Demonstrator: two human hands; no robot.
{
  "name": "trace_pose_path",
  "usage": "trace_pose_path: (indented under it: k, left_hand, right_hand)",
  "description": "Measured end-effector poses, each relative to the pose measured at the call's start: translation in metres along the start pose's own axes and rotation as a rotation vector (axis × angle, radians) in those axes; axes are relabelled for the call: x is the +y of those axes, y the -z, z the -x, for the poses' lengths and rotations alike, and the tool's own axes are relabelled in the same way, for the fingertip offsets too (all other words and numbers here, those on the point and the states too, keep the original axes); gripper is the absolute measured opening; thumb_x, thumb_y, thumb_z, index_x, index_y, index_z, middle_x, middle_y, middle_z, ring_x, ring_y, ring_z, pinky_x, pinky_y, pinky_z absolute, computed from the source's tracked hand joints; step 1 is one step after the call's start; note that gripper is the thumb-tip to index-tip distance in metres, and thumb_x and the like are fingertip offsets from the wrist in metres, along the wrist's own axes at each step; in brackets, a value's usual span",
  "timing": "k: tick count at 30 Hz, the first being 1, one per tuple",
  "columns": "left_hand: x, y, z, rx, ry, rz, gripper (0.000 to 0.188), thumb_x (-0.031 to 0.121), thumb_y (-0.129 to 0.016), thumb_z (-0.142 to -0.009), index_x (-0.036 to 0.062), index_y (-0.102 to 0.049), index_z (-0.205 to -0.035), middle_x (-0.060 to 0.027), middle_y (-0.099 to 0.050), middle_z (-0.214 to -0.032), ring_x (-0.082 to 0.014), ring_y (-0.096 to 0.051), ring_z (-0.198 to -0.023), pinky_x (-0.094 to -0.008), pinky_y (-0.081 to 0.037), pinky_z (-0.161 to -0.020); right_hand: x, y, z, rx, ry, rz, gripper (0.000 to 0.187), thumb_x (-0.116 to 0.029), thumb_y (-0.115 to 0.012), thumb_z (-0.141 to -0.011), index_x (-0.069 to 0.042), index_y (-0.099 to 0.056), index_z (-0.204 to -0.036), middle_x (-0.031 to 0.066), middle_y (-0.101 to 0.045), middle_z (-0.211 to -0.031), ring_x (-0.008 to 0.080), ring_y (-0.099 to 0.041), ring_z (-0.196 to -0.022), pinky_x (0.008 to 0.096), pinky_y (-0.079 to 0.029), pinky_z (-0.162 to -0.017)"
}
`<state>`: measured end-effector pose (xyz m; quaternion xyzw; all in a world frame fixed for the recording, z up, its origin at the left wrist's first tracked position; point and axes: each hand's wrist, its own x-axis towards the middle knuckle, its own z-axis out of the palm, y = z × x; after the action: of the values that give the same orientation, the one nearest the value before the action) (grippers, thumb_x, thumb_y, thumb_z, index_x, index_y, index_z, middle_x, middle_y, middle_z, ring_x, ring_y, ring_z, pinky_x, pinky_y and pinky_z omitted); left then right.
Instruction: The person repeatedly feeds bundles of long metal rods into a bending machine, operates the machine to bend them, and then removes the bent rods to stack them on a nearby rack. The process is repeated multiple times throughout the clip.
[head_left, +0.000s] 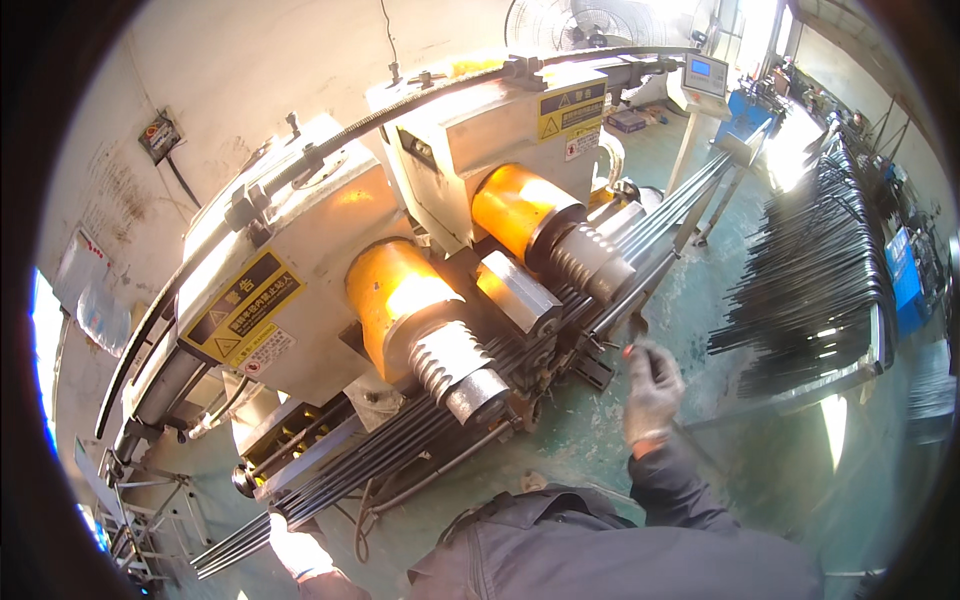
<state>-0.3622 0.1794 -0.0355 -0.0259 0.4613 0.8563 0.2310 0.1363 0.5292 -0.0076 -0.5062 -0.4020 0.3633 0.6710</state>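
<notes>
My left hand [298, 549], in a pale glove bleached by sunlight, is at the near-left end of several long dark metal rods [395, 452]. It appears closed on their edge, with its fingers partly hidden. My right hand [654, 388], in a grey-white glove, is raised right of the machine with its fingers curled together. A small red spot shows at its fingertips, and what it grips is unclear. The rods run beneath two orange cylinders [400, 295] with ribbed metal rollers [452, 372], on a cream-coloured machine [290, 270]. A hexagonal metal block [518, 292] sits between the cylinders.
A rack [870, 345] heaped with dark rods stands at the right. A control box [704, 72] on a post is at the far end, near a fan [585, 25]. A metal stand [150, 520] is at lower left. The floor [740, 440] is green.
</notes>
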Motion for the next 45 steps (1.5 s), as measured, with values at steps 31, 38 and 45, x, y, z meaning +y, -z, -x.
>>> trace_pose_path:
  k: [31,38,45]
  left_hand:
    - [-0.013,0.001,0.010,0.031,0.131,-0.252,0.047,0.035,-0.064,-0.120,0.0015,-0.065,-0.153,-0.0119,-0.071,-0.147,-0.0246,-0.066,-0.135,-0.0423,-0.053,-0.118]
    - [-0.038,-0.004,0.018,0.066,0.006,0.078,0.050,0.029,-0.061,-0.121,-0.0041,-0.062,-0.157,-0.0158,-0.070,-0.147,-0.0294,-0.066,-0.134,-0.0476,-0.048,-0.125]
    - [-0.013,-0.039,0.027,-0.265,0.067,0.166,0.053,0.034,-0.054,-0.120,-0.0007,-0.060,-0.159,-0.0185,-0.065,-0.158,-0.0367,-0.060,-0.147,-0.0567,-0.045,-0.128]
  right_hand:
    - [-0.097,-0.158,-0.175,-0.916,0.916,1.092,0.069,-0.050,-0.067,-0.113,-0.015,-0.050,-0.170,0.0241,-0.060,-0.165,0.0448,-0.058,-0.153,0.0495,-0.049,-0.124]
    - [-0.092,-0.158,-0.177,-0.898,0.830,1.101,0.080,-0.063,-0.063,-0.113,-0.015,-0.046,-0.173,0.0282,-0.058,-0.165,0.0465,-0.058,-0.153,0.0512,-0.047,-0.126]
    - [-0.103,-0.163,-0.168,-0.922,0.911,1.006,0.073,-0.033,-0.072,-0.110,-0.010,-0.044,-0.173,0.0231,-0.051,-0.173,0.0453,-0.051,-0.159,0.0494,-0.044,-0.129]
